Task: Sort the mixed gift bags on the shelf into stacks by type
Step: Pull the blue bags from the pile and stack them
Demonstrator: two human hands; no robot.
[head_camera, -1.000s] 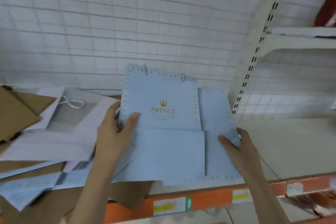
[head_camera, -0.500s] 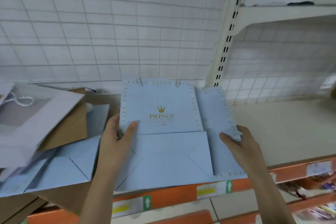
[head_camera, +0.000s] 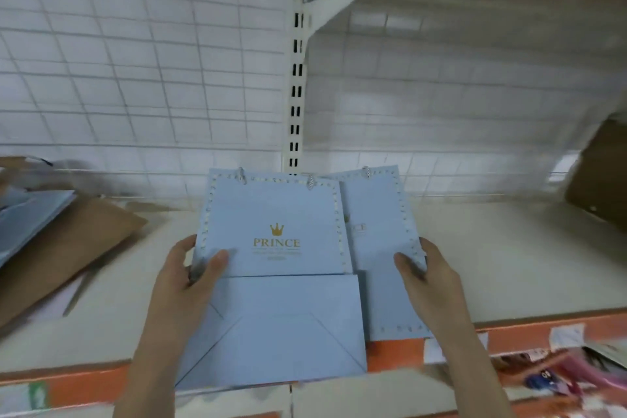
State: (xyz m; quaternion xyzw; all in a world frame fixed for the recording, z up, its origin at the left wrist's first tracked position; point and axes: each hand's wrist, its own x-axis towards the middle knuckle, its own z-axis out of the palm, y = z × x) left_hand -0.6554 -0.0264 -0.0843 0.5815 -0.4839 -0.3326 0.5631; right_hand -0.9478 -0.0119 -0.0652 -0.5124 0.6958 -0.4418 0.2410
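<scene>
Both hands gripped the stack — left hand (head_camera: 190, 276) pinched the top blue PRINCE bag (head_camera: 271, 224) at nine o'clock, right hand (head_camera: 429, 276) pinched the offset bag beneath (head_camera: 380, 214) at three. Squaring step, apparently — next, nudge edges flush on the shelf (head_camera: 492, 248).

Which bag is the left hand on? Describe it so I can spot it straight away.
Find the white slotted upright at the back of the shelf; right below it lie two pale blue bags. The left hand grips the front bag, the only one showing its whole gold crown and PRINCE; the bag behind shows just letters.
</scene>
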